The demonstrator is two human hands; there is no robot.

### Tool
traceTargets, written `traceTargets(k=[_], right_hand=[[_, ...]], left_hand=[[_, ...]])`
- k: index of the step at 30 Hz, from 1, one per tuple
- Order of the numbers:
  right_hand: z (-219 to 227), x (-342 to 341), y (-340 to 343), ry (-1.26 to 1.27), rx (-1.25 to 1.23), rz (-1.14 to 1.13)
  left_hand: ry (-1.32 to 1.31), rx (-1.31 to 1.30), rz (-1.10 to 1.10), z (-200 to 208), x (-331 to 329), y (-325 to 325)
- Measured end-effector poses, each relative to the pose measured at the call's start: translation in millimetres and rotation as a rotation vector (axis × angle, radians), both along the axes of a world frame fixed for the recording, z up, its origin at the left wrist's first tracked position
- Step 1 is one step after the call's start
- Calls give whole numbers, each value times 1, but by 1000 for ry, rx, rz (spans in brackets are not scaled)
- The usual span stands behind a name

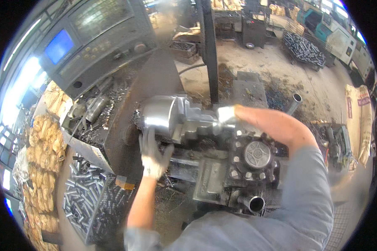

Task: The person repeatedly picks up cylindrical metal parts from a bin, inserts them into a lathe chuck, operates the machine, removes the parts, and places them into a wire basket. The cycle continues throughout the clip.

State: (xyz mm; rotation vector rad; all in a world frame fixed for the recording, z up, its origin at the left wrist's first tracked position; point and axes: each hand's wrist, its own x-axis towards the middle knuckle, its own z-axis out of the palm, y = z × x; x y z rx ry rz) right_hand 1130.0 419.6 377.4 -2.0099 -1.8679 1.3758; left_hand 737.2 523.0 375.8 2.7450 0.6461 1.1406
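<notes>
A shiny round lathe chuck with stepped jaws sits in the middle. My left hand, in a white glove, lies at the chuck's near lower rim with its fingers stretched and thumb apart; it is slightly blurred. My right hand, also gloved, is closed at the right end of the jaws, by a bright metal piece. What its fingers hold is hidden. Below my right forearm stands the tool post with a round cap and several bolts.
A bin of short metal tubes stands at lower left, near stacked tan sacks. An upright dark post rises behind the chuck. One open tube end shows close to my body. A cart of metal parts is far right.
</notes>
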Motion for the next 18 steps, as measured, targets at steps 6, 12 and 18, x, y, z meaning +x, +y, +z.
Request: traceTargets(k=[6, 12, 18], right_hand=[[9, -15, -49, -718, 4, -55], [127, -48, -120, -1108, 231, -93], [161, -260, -163, -1015, 560, -664]], left_hand=[[-115, 174, 18, 27, 75, 63], [-74, 95, 52, 29, 68, 62], [-76, -195, -340, 12, 18, -12]])
